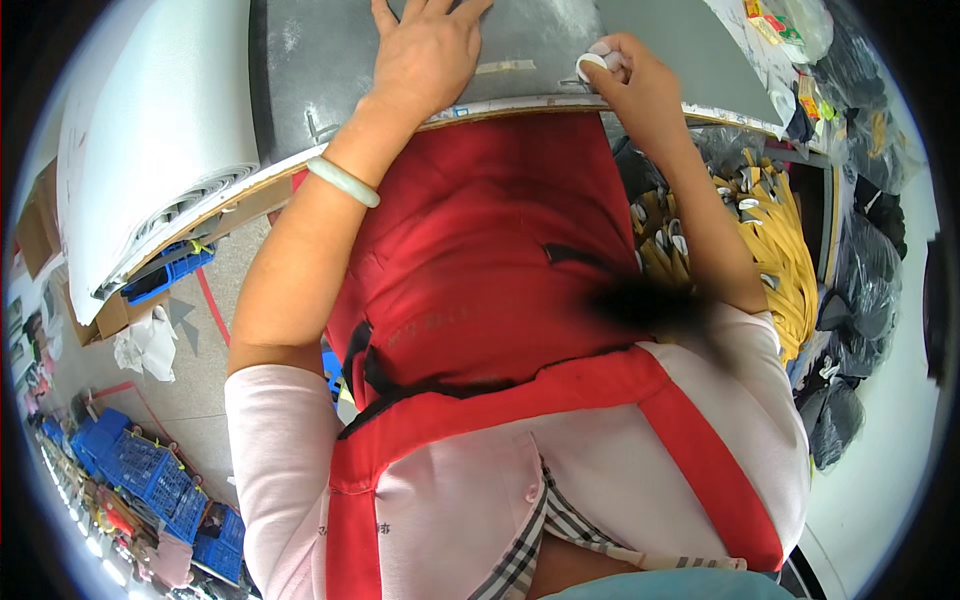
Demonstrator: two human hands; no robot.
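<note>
My left hand (428,55) lies flat on a dark grey sheet (540,30) that covers the tabletop, its fingers spread and partly cut off by the upper edge of the view. A pale bangle (343,182) circles my left wrist. Pinched between the thumb and fingers of my right hand (638,80) is a small white disc (592,63), like tailor's chalk, held at the sheet near the table's front edge. White smudges mark the sheet, and a short beige strip (505,67) lies on it between my hands.
A thick white roll (165,90) rests at the table's left end. Yellow and grey fabric pieces (780,250) are bundled below the table at right, beside black plastic bags (865,290). Blue crates (150,470) stand on the floor at lower left. My red apron (490,220) meets the table edge.
</note>
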